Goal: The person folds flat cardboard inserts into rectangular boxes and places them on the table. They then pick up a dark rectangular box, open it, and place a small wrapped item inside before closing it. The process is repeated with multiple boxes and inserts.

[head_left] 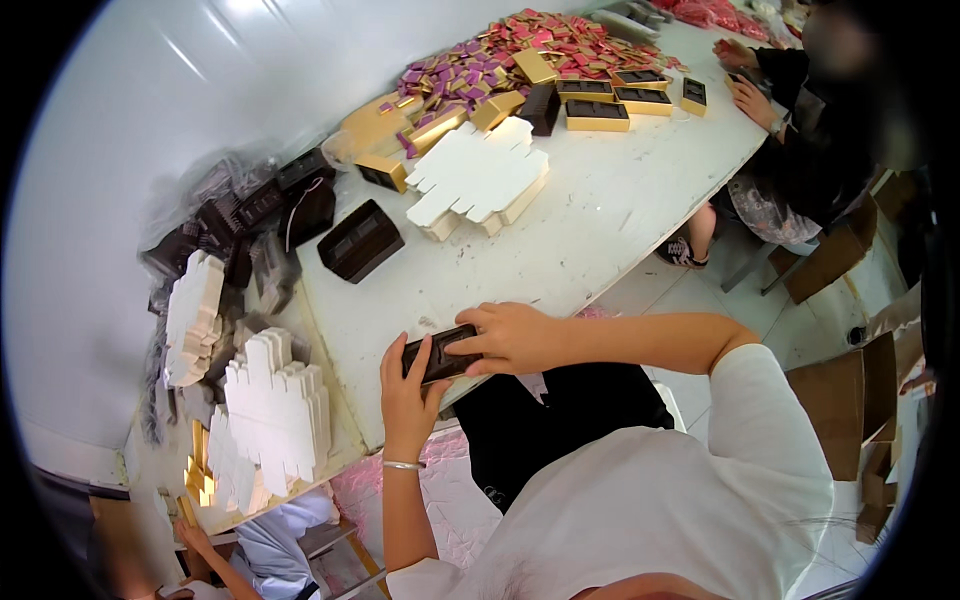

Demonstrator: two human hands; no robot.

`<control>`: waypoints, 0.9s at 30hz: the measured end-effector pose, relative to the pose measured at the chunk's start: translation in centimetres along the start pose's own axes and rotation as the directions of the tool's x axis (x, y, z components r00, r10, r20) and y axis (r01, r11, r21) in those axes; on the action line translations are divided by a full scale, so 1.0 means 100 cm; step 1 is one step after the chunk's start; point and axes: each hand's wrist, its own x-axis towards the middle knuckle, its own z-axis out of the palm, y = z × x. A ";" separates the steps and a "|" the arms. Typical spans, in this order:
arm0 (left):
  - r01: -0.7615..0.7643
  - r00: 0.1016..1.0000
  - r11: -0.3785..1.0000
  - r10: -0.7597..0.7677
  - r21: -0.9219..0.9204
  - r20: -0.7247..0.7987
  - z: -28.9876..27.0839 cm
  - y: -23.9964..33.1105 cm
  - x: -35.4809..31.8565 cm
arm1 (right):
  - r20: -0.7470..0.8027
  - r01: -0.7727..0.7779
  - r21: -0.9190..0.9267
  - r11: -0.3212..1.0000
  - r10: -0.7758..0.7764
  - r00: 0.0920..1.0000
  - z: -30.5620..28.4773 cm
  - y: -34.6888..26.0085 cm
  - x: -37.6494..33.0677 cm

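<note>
At the table's near edge I hold a small dark brown plastic tray (pixel 437 358) with moulded compartments. My left hand (pixel 408 392) grips its left end, thumb and fingers around the sides. My right hand (pixel 510 338) has its fingers on the right end and over the top face. Just beyond lies a stack of dark brown trays (pixel 361 241). Farther off stands a stack of white die-cut card blanks (pixel 480 172). A gold box with a dark insert (pixel 381 173) rests beside that stack.
Several gold boxes with dark trays (pixel 598 115) stand near a heap of pink, purple and gold pieces (pixel 540 45). More white blanks (pixel 277 405) and loose brown trays (pixel 240 215) crowd the left. Co-workers sit at the right (pixel 800 130) and lower left (pixel 195 540).
</note>
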 end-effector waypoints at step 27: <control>0.049 0.999 0.948 -0.052 -0.313 -0.004 0.036 0.036 0.053 | -0.553 -0.490 -0.357 0.795 0.243 0.797 -0.202 0.345 0.124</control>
